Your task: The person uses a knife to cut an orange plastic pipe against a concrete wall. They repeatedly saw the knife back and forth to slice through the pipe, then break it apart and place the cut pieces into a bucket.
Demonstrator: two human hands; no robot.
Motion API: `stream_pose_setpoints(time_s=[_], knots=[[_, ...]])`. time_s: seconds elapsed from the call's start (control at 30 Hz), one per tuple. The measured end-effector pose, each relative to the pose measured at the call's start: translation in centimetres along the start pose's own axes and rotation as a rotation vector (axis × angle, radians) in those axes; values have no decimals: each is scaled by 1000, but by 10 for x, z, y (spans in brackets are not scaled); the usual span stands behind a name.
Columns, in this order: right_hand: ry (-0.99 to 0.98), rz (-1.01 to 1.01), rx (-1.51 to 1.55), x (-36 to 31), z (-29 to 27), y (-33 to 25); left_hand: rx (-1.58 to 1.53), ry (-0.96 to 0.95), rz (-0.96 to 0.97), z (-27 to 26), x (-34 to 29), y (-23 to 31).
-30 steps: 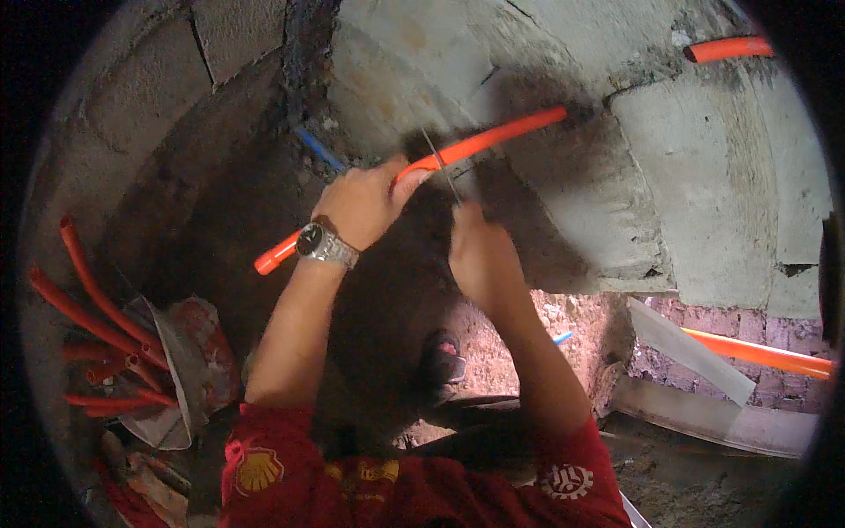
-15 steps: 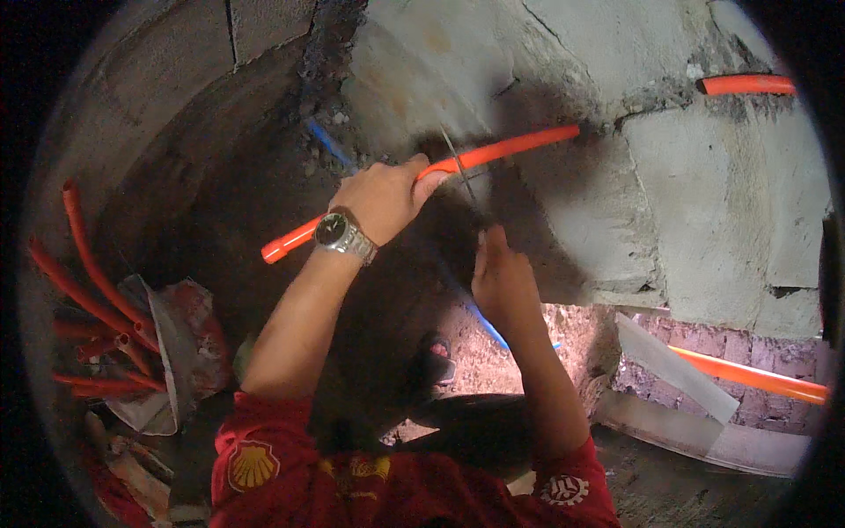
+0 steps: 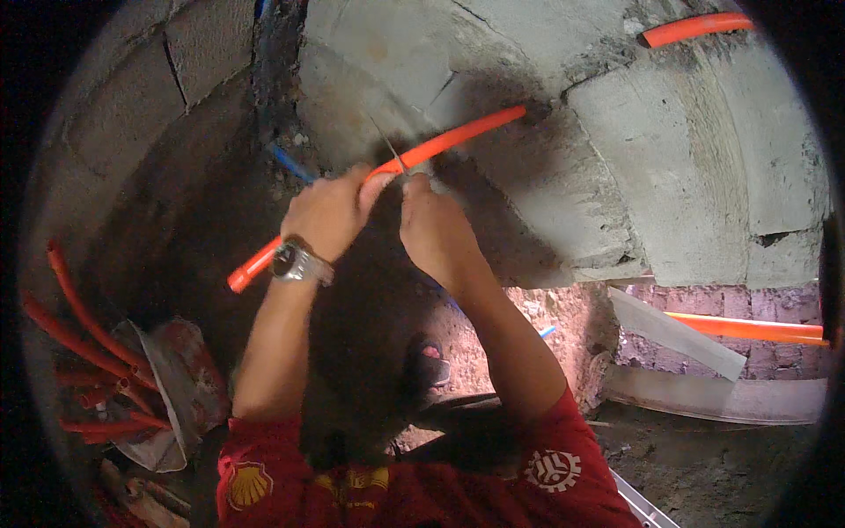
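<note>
My left hand, with a metal watch at its wrist, is closed round an orange plastic pipe. The pipe slants up to the right in front of the grey wall, and its wider end sticks out below my left wrist. In my right hand is a narrow-bladed saw. Its thin blade lies across the pipe just right of my left thumb. My right fingers are closed close below the pipe and hide the saw's handle.
Several orange pipes stand in a pale sack at lower left. Blue tubing shows behind my left hand. Another orange pipe emerges from the block wall; one more lies beyond a pale strip at right.
My right hand has pushed up and left, bringing the saw's handle end close to the pipe. The whole scene has shifted left in the view, with my left hand still round the pipe.
</note>
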State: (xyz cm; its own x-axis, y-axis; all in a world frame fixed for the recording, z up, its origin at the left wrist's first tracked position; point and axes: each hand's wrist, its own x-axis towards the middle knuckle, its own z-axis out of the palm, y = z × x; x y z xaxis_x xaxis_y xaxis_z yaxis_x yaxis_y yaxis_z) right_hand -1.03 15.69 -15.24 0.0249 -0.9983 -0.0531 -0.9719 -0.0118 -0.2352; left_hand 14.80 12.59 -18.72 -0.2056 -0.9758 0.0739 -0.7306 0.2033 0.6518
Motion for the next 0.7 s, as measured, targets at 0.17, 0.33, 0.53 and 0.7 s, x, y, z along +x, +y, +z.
stream_pose_setpoints(time_s=[0.17,0.33,0.53,0.7], knots=[[-94,44,-16,-49,8,14,-46,38,72,7,-1,-25],[-105,68,-32,-58,-1,22,68,105,81,4,6,-19],[-133,74,-3,-78,2,31,-61,-34,56,4,1,-18],[-71,91,9,-89,1,31,-64,-39,8,2,-1,-11]])
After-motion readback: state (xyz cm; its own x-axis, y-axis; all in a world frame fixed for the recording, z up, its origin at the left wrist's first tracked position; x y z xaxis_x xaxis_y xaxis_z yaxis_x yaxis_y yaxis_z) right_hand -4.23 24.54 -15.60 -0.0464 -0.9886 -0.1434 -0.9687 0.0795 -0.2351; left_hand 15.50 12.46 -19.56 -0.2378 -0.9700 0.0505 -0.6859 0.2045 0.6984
